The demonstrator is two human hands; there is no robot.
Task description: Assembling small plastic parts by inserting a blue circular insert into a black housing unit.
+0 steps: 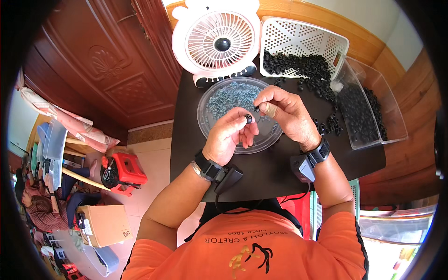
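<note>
My left hand [229, 133] is closed around a small round black part with a hole [248, 118], held between thumb and forefinger. Just to its right, my right hand [287, 114] pinches something small and dark [256, 108] at its fingertips; its exact kind is too small to make out. Both hands are over a round clear plastic tray [201, 122]. Many tiny blue pieces [233, 95] lie in it, mostly toward its far side. A black strap with a small box sits on each wrist.
A pink-and-white fan [221, 44] stands at the back of the dark table [191, 172]. Black parts fill a white perforated basket [303, 37] and a clear bin [394, 121] at right, with loose ones [332, 125] between. A person [46, 212] sits far left near a cardboard box [108, 224].
</note>
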